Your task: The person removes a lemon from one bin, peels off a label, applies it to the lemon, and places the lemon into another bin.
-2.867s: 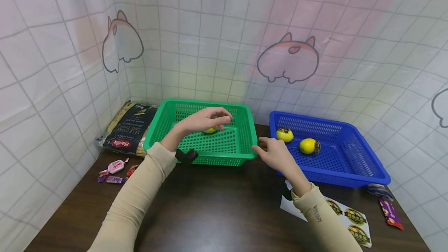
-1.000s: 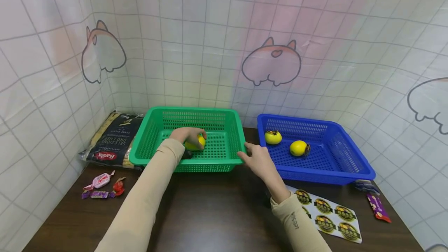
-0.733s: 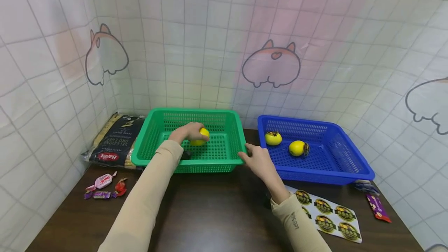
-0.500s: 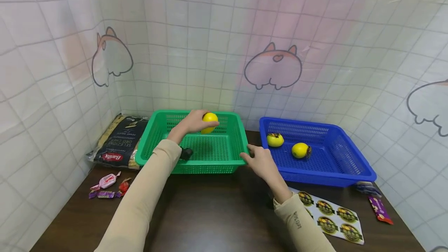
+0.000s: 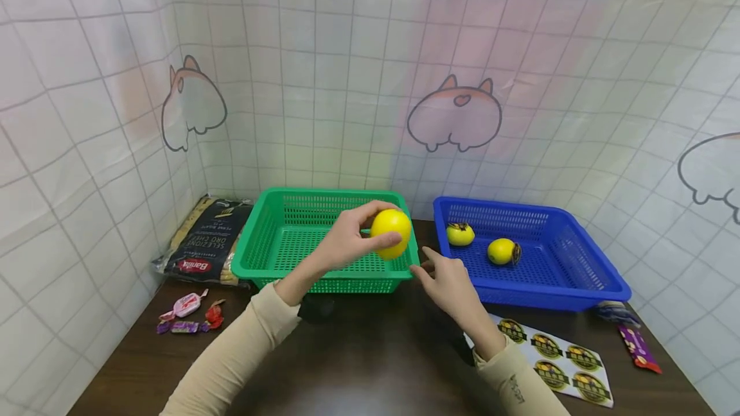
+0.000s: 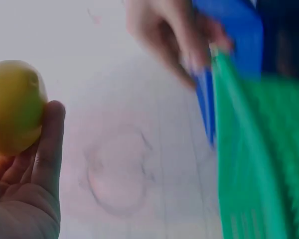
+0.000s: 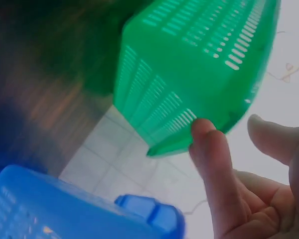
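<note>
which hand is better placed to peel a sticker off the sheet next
Probably the right hand. It is open and holds nothing, and the sticker sheet lies on its side of the table, by the right forearm. The left hand already grips the yellow fruit above the green basket.

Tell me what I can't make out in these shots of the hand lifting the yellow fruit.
- Left wrist view: the green basket and the right hand are smeared by motion blur.
- Head view: the sticker sheet designs are too small to read, and the right sleeve covers its left end.
- Head view: the left hand hides the near side of the yellow fruit.
</note>
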`<move>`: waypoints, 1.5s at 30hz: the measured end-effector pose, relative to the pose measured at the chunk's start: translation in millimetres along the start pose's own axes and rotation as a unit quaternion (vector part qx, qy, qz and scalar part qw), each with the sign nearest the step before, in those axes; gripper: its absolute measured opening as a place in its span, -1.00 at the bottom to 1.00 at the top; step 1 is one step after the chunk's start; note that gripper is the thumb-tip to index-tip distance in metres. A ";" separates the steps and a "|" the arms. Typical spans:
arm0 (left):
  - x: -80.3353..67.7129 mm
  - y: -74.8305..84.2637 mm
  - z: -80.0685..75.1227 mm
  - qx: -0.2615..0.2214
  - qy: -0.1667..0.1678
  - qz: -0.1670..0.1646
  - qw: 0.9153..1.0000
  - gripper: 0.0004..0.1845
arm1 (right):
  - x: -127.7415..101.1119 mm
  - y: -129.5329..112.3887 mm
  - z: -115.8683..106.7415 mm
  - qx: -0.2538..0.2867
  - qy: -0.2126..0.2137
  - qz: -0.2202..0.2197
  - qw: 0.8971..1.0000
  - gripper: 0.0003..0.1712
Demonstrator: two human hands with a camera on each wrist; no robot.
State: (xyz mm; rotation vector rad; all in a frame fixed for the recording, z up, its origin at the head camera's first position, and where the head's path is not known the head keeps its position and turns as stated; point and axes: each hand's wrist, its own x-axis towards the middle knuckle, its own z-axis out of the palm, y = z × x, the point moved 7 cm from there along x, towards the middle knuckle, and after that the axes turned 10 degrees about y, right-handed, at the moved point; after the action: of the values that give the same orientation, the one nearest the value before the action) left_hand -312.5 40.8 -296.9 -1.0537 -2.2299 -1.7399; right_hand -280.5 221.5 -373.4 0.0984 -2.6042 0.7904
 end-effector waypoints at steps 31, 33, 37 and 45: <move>-113.8 -99.9 142.0 -0.046 -0.193 -0.273 0.941 -0.51 | -55.5 128.9 -42.0 0.011 -0.277 0.001 0.961 -0.64; -114.5 -102.6 144.1 -0.054 -0.195 -0.278 0.939 -0.50 | -58.8 136.5 -39.6 0.016 -0.296 0.021 0.955 -0.63; -116.0 -104.9 146.0 -0.068 -0.204 -0.282 0.935 -0.50 | -63.9 140.1 -33.2 0.024 -0.320 0.029 0.947 -0.57; -114.0 -104.5 147.2 -0.076 -0.207 -0.277 0.935 -0.48 | -64.1 128.7 -28.3 0.012 -0.317 0.005 0.948 -0.55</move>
State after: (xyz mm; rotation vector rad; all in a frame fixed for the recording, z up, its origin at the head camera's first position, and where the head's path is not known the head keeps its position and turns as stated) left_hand -242.4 111.5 -485.8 -0.9475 -2.9200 -2.0853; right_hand -235.4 341.3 -444.8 0.4074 -3.1921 0.9101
